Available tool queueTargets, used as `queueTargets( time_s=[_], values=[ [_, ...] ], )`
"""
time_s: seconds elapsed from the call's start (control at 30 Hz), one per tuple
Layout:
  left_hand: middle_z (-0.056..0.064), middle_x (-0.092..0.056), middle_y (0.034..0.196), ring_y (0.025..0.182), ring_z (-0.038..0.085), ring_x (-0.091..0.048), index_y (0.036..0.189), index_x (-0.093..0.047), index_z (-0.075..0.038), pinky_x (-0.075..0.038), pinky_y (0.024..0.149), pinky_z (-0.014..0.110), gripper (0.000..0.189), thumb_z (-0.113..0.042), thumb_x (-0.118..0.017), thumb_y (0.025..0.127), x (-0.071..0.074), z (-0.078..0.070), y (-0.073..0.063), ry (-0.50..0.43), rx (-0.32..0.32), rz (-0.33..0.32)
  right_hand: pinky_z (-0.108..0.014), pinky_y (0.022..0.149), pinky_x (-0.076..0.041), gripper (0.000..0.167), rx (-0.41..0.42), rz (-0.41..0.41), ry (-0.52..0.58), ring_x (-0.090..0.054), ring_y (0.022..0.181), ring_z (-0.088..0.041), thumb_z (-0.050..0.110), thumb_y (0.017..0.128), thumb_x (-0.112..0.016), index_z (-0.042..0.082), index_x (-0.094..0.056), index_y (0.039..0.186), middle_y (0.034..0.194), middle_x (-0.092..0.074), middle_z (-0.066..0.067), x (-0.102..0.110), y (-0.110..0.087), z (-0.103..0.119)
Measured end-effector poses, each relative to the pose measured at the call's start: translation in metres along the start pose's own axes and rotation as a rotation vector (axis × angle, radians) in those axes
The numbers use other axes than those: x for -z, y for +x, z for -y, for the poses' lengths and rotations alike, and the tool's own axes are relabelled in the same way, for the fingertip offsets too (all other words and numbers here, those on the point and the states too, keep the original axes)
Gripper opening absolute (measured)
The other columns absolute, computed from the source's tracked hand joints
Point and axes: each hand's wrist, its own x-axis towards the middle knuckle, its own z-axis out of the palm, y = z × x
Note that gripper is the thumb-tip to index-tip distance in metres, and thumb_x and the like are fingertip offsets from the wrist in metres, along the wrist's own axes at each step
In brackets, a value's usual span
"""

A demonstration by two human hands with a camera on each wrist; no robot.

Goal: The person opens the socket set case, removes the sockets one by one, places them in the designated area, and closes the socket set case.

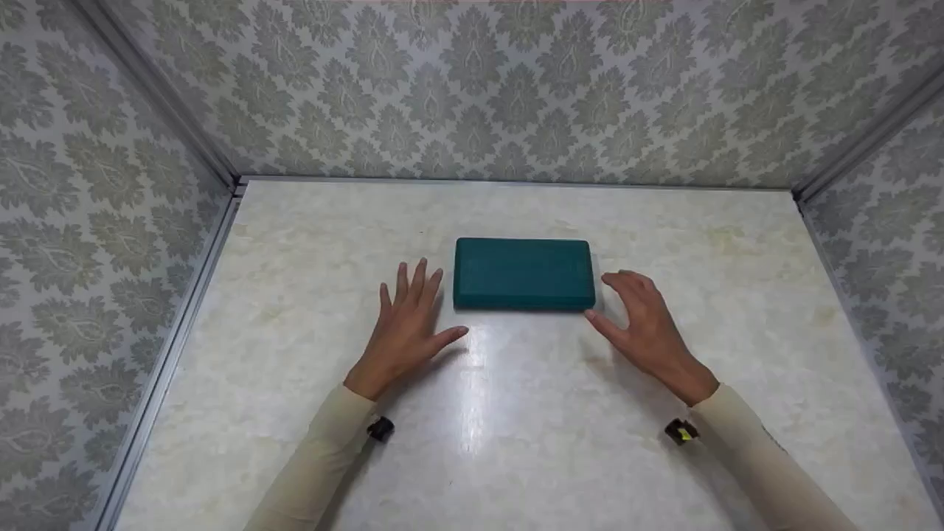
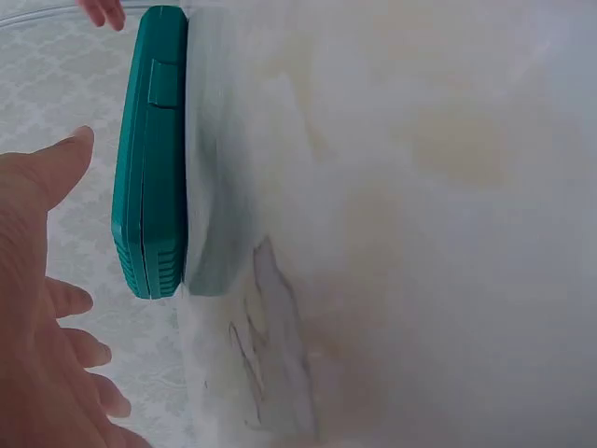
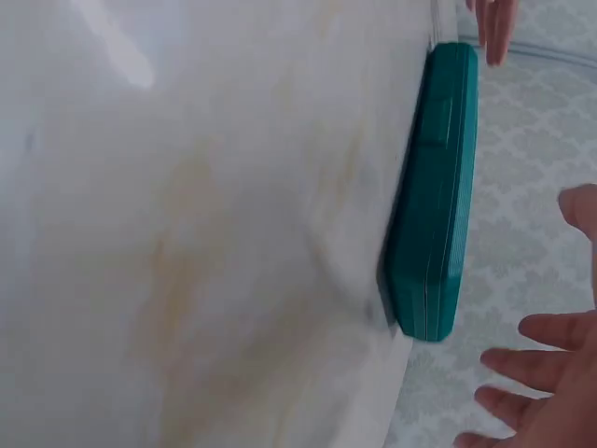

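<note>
**CAUTION: UNEVEN CONTACT AND SLIDING**

The table (image 1: 531, 442) appears smooth and glossy. If pressure at 1 end exceeds that at the other, the teal case (image 1: 523, 273) could slide or swivel. The case lies flat on the table, between the left hand (image 1: 402, 332) and the right hand (image 1: 649, 332), its far edge beyond both.

Left hand: fingers spread apart, holding nothing, just beside the case's left end with a visible gap. Right hand: thumb and fingers apart, holding nothing, just beside the right end. The right thumb (image 1: 606, 326) points to the near right corner; contact cannot be determined.

A rectangular tab (image 2: 166, 84) sits on the case's side. Accidental pressure there might release it, and the seam (image 2: 143, 215) could part during handling.
</note>
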Motion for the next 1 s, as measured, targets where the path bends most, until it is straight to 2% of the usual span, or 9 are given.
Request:
queueTargets(
  time_s=[0.07,0.13,0.33,0.5,0.6,0.67,0.8,0.9,1.0],
  values=[
    [0.02,-0.016,0.183,0.169,0.047,-0.005,0.175,-0.029,-0.009,-0.009,0.129,0.08,0.104,-0.068,-0.069,0.1,-0.002,-0.002,0.002,-0.025,-0.012,-0.006,-0.063,0.117,-0.046,0.057,0.036,-0.043,0.032,-0.053,0.14,-0.039,0.029,0.102,-0.083,-0.002,-0.065,0.146,0.145,-0.066,-0.02,-0.006,0.001,0.006],
    [0.02,-0.018,0.183,0.169,0.047,-0.008,0.174,-0.031,-0.008,-0.012,0.129,0.08,0.102,-0.066,-0.071,0.1,-0.003,-0.003,0.005,-0.055,-0.021,-0.014,-0.059,0.113,-0.051,0.051,0.051,-0.058,0.059,-0.057,0.134,-0.036,0.026,0.101,-0.084,-0.001,-0.068,0.142,0.14,-0.069,-0.018,-0.013,0.002,0.011],
    [0.021,-0.027,0.18,0.168,0.044,-0.019,0.174,-0.03,-0.007,-0.013,0.13,0.078,0.102,-0.059,-0.076,0.1,-0.008,-0.006,0.012,-0.15,-0.035,-0.031,-0.055,0.11,-0.054,0.043,0.084,-0.047,0.132,-0.061,0.13,-0.032,0.024,0.102,-0.083,0.0,-0.073,0.135,0.137,-0.07,-0.015,-0.03,0.003,0.021],
    [0.022,-0.04,0.172,0.16,0.041,-0.036,0.172,-0.034,-0.004,-0.019,0.131,0.073,0.098,-0.047,-0.082,0.099,-0.015,-0.005,0.018,-0.204,-0.042,-0.104,-0.054,0.107,-0.057,0.039,0.123,-0.033,0.193,-0.065,0.127,-0.031,0.023,0.102,-0.082,-0.001,-0.075,0.132,0.134,-0.072,-0.013,-0.045,0.003,0.024],
    [0.022,-0.041,0.169,0.157,0.041,-0.038,0.171,-0.034,-0.003,-0.022,0.132,0.069,0.098,-0.042,-0.086,0.098,-0.021,-0.003,0.023,-0.23,-0.068,-0.147,-0.052,0.098,-0.06,0.036,0.133,-0.007,0.24,-0.069,0.117,-0.032,0.021,0.103,-0.081,-0.002,-0.075,0.13,0.128,-0.072,-0.015,-0.052,0.003,0.025],
    [0.022,-0.039,0.171,0.159,0.041,-0.035,0.171,-0.033,-0.002,-0.021,0.132,0.07,0.099,-0.042,-0.086,0.097,-0.026,-0.001,0.027,-0.239,-0.094,-0.16,-0.049,0.091,-0.062,0.034,0.111,0.021,0.29,-0.071,0.108,-0.031,0.019,0.104,-0.08,-0.003,-0.075,0.129,0.123,-0.073,-0.016,-0.057,0.004,0.025],
    [0.023,-0.032,0.175,0.164,0.042,-0.027,0.172,-0.03,0.0,-0.013,0.132,0.073,0.103,-0.043,-0.086,0.097,-0.033,0.003,0.034,-0.27,-0.129,-0.149,-0.035,0.084,-0.062,0.032,0.005,0.07,0.399,-0.071,0.098,-0.024,0.019,0.104,-0.08,-0.002,-0.076,0.128,0.114,-0.075,-0.013,-0.066,0.005,0.027],
    [0.022,-0.027,0.178,0.167,0.041,-0.021,0.174,-0.027,-0.002,-0.007,0.135,0.069,0.105,-0.042,-0.087,0.096,-0.036,0.006,0.04,-0.323,-0.118,-0.118,-0.027,0.083,-0.06,0.034,-0.059,0.09,0.443,-0.07,0.098,-0.02,0.021,0.104,-0.081,0.0,-0.077,0.13,0.114,-0.075,-0.009,-0.072,0.005,0.029],
    [0.02,-0.023,0.18,0.169,0.039,-0.014,0.175,-0.024,-0.005,-0.003,0.136,0.063,0.109,-0.043,-0.088,0.095,-0.038,0.01,0.045,-0.378,-0.094,-0.086,-0.026,0.083,-0.059,0.035,-0.091,0.094,0.458,-0.07,0.099,-0.019,0.022,0.103,-0.081,0.001,-0.077,0.132,0.116,-0.076,-0.008,-0.078,0.005,0.031]
  ],
)
